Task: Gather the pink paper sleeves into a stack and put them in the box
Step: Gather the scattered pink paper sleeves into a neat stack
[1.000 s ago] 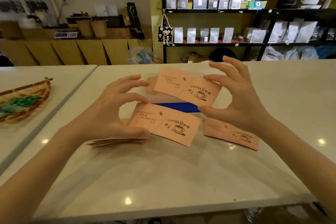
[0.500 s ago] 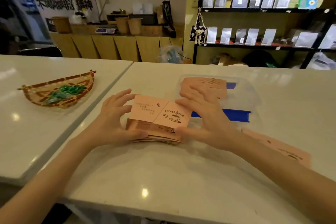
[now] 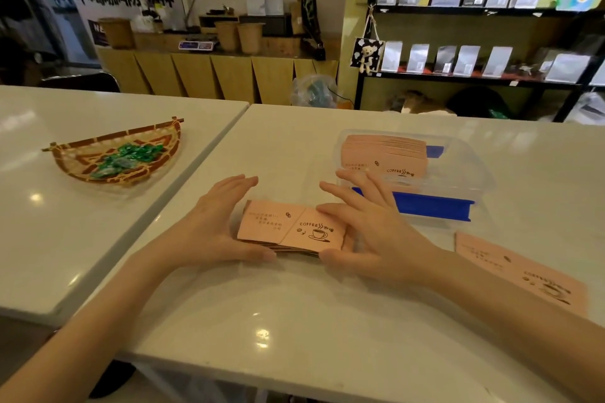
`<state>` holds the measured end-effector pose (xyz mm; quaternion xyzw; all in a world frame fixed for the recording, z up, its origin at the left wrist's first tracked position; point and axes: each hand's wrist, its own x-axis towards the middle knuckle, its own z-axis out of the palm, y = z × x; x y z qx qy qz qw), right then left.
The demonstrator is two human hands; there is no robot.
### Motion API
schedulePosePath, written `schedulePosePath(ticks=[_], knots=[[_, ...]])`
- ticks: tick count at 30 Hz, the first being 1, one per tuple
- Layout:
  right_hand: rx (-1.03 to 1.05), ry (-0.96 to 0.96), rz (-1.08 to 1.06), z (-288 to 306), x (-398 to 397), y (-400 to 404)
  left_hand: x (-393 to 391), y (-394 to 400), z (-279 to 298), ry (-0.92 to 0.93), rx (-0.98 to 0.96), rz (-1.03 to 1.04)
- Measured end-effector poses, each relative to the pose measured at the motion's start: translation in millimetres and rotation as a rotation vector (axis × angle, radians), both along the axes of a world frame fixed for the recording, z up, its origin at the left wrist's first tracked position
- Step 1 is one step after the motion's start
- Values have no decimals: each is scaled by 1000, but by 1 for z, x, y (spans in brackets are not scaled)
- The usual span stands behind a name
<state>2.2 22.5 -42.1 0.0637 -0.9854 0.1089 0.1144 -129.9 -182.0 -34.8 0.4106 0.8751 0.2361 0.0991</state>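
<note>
A small stack of pink paper sleeves [image 3: 288, 227] printed with a coffee cup lies on the white table [image 3: 294, 321] in front of me. My left hand [image 3: 212, 226] cups its left end, thumb along the near edge. My right hand [image 3: 370, 232] presses its right end, fingers spread. Behind, to the right, a clear plastic box [image 3: 471, 173] with blue clips holds another pile of pink sleeves [image 3: 383, 154]. One loose pink sleeve [image 3: 517, 271] lies flat at the right, beside my right forearm.
A woven bamboo basket [image 3: 82, 167] with green wrapped sweets sits on the adjoining table at the left. A narrow gap separates the two tables. Shelves with bags and a wooden counter stand far behind.
Both hands came down from holding one sleeve in the air to the stack on the table, and they now squeeze its ends. The view has swung left and the stack looks squarer.
</note>
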Motion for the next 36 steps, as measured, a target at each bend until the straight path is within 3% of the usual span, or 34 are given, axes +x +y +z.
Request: schedulePosePath(ticks=[4, 11, 17, 20, 25, 30, 36], knots=[[-15, -29, -5, 5, 5, 2, 20, 13, 14, 43, 47, -122], [-280, 26, -60, 28, 49, 25, 65, 65, 36, 11, 185, -456], [-247, 187, -212, 38, 105, 53, 92, 120, 26, 234, 145, -648], [-222, 169, -349, 32, 130, 66, 104, 146, 21, 346, 64, -672], [-150, -14, -521, 13, 164, 86, 117, 184, 12, 472, -46, -722], [-74, -118, -607, -3, 185, 100, 127, 206, 3, 552, -186, -719], [-67, -150, -610, -11, 193, 108, 124, 210, -7, 699, -175, -715]])
